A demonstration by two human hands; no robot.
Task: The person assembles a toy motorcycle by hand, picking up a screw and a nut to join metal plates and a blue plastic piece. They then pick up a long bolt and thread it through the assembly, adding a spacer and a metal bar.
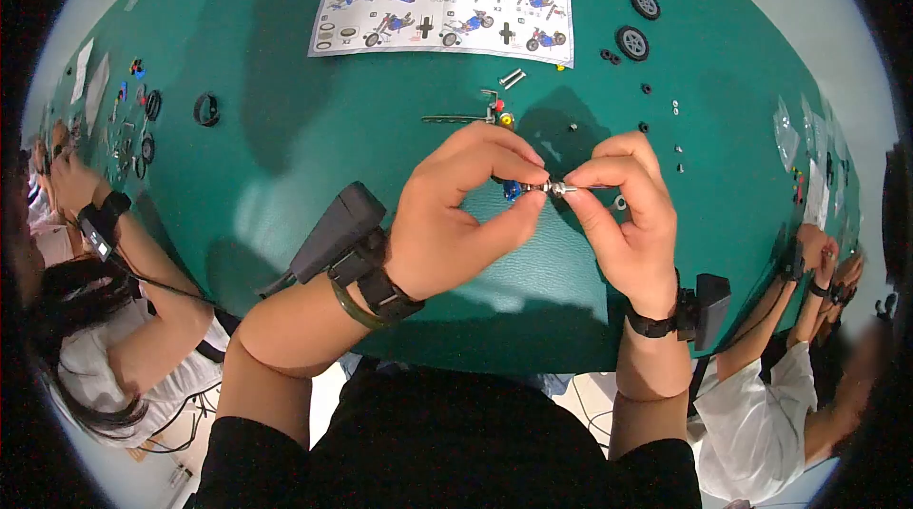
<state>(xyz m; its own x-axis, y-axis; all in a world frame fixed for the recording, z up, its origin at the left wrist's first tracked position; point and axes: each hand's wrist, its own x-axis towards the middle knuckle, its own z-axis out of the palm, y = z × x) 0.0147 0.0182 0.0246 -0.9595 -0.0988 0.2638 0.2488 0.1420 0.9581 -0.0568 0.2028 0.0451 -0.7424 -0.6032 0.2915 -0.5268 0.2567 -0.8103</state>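
Note:
Between thumb and index finger, my left hand (466, 214) pinches a small metal assembly with a blue part (514, 190) at its left end. My right hand (628, 214) faces it, its thumb and forefinger closed on a thin metal rod (584, 187). The rod's left end meets a silver piece (559, 189) at the tip of the assembly. Just beyond my left hand lies a partly built model piece with a long flat strip (453, 119) and red and yellow bits. A small white ring (620, 203) shows by my right fingers.
A printed instruction sheet (442, 9) lies at the far side of the green table (276, 176). Two silver screws (513, 80) sit below it. Black wheels (631, 43) and small rings lie to the right, a black band (205, 109) left. People work at both sides.

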